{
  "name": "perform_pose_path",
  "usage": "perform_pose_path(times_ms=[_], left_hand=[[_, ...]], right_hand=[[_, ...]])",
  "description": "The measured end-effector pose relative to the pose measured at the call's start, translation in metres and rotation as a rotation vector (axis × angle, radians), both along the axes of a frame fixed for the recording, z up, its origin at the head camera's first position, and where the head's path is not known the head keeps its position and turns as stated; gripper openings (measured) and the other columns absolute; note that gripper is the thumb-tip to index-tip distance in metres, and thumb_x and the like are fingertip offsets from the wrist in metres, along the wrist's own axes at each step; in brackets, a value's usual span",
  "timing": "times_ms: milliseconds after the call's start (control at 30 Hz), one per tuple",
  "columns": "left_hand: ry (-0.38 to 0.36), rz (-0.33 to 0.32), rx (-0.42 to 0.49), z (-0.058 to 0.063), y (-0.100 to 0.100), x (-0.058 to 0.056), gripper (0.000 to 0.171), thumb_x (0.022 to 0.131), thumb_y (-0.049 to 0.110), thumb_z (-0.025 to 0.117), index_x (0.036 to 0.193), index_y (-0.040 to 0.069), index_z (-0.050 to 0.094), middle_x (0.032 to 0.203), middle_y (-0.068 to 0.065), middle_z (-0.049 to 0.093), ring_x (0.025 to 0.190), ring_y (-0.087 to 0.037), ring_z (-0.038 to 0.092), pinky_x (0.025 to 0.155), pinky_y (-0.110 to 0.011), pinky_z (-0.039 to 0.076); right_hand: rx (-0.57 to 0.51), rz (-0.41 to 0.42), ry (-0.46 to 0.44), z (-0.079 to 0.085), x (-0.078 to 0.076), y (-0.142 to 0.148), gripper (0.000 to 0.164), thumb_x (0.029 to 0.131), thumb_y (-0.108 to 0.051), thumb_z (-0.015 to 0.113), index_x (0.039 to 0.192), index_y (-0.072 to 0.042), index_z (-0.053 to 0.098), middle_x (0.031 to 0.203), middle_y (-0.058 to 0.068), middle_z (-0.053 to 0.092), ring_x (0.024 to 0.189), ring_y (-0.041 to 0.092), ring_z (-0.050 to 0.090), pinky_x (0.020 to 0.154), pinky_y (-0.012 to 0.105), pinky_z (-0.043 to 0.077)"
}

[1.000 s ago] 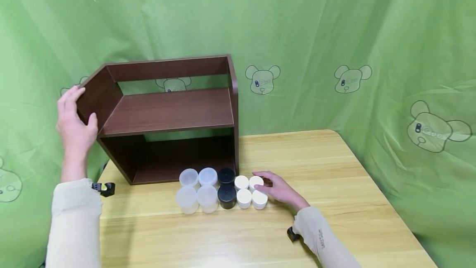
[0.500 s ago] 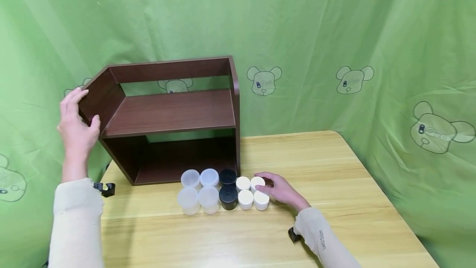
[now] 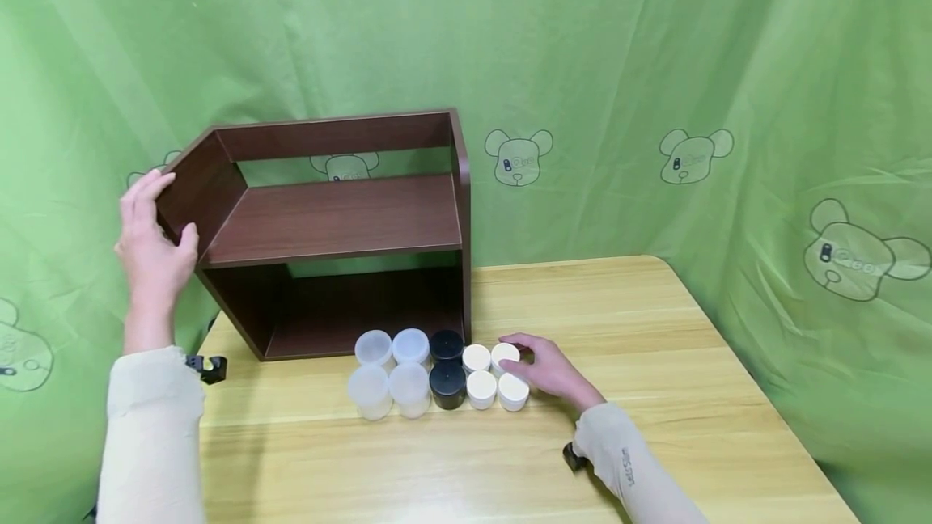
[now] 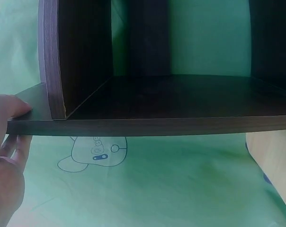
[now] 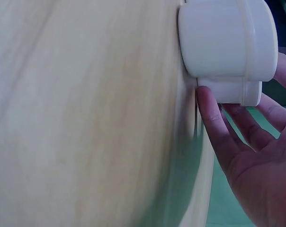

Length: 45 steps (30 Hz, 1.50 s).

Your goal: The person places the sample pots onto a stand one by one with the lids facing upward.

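Observation:
A dark brown two-tier shelf stands at the table's left. My left hand grips its left side panel, the thumb on the inner side; the left wrist view shows thumb and fingers on opposite faces of that panel. My right hand holds the rear right white jar, fingers behind it and thumb in front. In the right wrist view, fingertips touch this jar, partly hidden behind the front right white jar. Two more white jars stand just left, including the front one.
Left of the white jars stand two black-lidded jars and several translucent tubs, packed in two rows before the shelf's lower compartment. The wooden table extends right. A green curtain printed with bear heads surrounds it.
The whole head view has shifted slightly. Both hands keep their places on the shelf panel and at the white jar, and the jars have not visibly moved.

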<state>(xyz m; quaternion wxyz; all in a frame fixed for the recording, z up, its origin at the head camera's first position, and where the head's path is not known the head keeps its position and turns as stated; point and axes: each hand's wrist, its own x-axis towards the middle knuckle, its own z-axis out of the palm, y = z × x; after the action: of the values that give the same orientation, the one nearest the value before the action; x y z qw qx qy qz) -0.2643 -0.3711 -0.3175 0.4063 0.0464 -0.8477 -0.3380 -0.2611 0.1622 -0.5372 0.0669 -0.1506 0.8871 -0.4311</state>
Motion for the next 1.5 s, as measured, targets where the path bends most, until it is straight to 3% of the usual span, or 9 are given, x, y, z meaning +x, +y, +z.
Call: perform_pose_path(times_ms=[333,500,567,633,733,833,1067,1300,1500], left_hand=[[-0.004,-0.018,-0.011,-0.004,-0.006,-0.007,0.069,0.094,0.002,0.064,0.153,0.034,0.047,0.165,0.013,0.035,0.153,-0.012,0.031,0.116,-0.064,0.025],[0.047,-0.052,-0.018,-0.005,-0.012,-0.009,0.070,0.091,-0.003,0.066,0.151,0.030,0.052,0.163,0.010,0.040,0.151,-0.015,0.036,0.115,-0.060,0.026],[0.071,-0.067,-0.013,-0.005,-0.014,-0.008,0.070,0.089,-0.006,0.067,0.149,0.027,0.055,0.161,0.009,0.043,0.150,-0.014,0.038,0.119,-0.050,0.028],[0.089,-0.073,-0.010,-0.004,-0.015,-0.007,0.069,0.087,-0.007,0.069,0.147,0.025,0.058,0.158,0.008,0.047,0.146,-0.011,0.042,0.116,-0.033,0.036],[0.091,-0.075,0.006,-0.003,-0.016,-0.005,0.069,0.086,-0.009,0.069,0.146,0.024,0.060,0.156,0.010,0.049,0.132,-0.004,0.050,0.094,-0.011,0.045],[0.096,-0.085,0.019,-0.002,-0.017,-0.004,0.069,0.085,-0.012,0.070,0.145,0.022,0.062,0.155,0.008,0.050,0.115,0.001,0.052,0.074,-0.002,0.042],[0.124,-0.153,0.048,-0.001,-0.021,0.001,0.068,0.083,-0.016,0.070,0.143,0.015,0.063,0.154,0.003,0.052,0.112,0.004,0.053,0.075,-0.001,0.044],[0.099,-0.145,0.047,0.000,-0.018,0.000,0.070,0.084,-0.014,0.070,0.145,0.019,0.062,0.156,0.004,0.050,0.103,0.006,0.053,0.076,-0.001,0.044],[0.084,-0.138,0.017,-0.001,-0.018,-0.003,0.072,0.085,-0.012,0.072,0.147,0.023,0.060,0.157,0.006,0.048,0.105,0.006,0.052,0.074,0.000,0.043]], right_hand=[[0.020,-0.005,-0.004,-0.001,-0.001,0.002,0.047,0.096,-0.029,0.075,0.138,-0.010,0.066,0.134,0.010,0.068,0.123,0.030,0.061,0.110,0.054,0.047],[0.023,-0.004,-0.008,-0.001,-0.002,0.000,0.048,0.095,-0.028,0.076,0.138,-0.010,0.066,0.130,0.009,0.069,0.120,0.028,0.062,0.108,0.053,0.048],[0.025,-0.001,-0.004,-0.001,-0.002,-0.001,0.047,0.095,-0.028,0.076,0.138,-0.010,0.066,0.127,0.007,0.070,0.116,0.025,0.063,0.107,0.051,0.050],[0.025,0.002,-0.002,-0.001,-0.002,-0.002,0.047,0.095,-0.027,0.076,0.137,-0.009,0.066,0.124,0.006,0.071,0.113,0.023,0.063,0.105,0.050,0.050],[0.021,0.000,-0.001,-0.001,-0.002,-0.003,0.046,0.095,-0.028,0.076,0.136,-0.010,0.067,0.121,0.005,0.071,0.110,0.021,0.063,0.103,0.048,0.051],[0.018,-0.005,-0.001,-0.001,-0.002,-0.003,0.046,0.095,-0.028,0.076,0.136,-0.010,0.067,0.119,0.004,0.071,0.109,0.021,0.063,0.102,0.048,0.051],[0.012,-0.001,0.001,0.001,-0.004,-0.001,0.048,0.096,-0.026,0.075,0.138,-0.007,0.065,0.117,0.006,0.071,0.108,0.023,0.063,0.102,0.050,0.051],[-0.011,-0.024,0.011,0.015,-0.006,-0.001,0.049,0.096,-0.024,0.075,0.141,-0.008,0.063,0.126,0.010,0.071,0.116,0.028,0.065,0.104,0.050,0.052],[-0.037,-0.017,0.043,0.038,-0.001,-0.001,0.052,0.097,-0.028,0.075,0.143,-0.010,0.061,0.128,0.009,0.069,0.119,0.030,0.064,0.101,0.050,0.055]])
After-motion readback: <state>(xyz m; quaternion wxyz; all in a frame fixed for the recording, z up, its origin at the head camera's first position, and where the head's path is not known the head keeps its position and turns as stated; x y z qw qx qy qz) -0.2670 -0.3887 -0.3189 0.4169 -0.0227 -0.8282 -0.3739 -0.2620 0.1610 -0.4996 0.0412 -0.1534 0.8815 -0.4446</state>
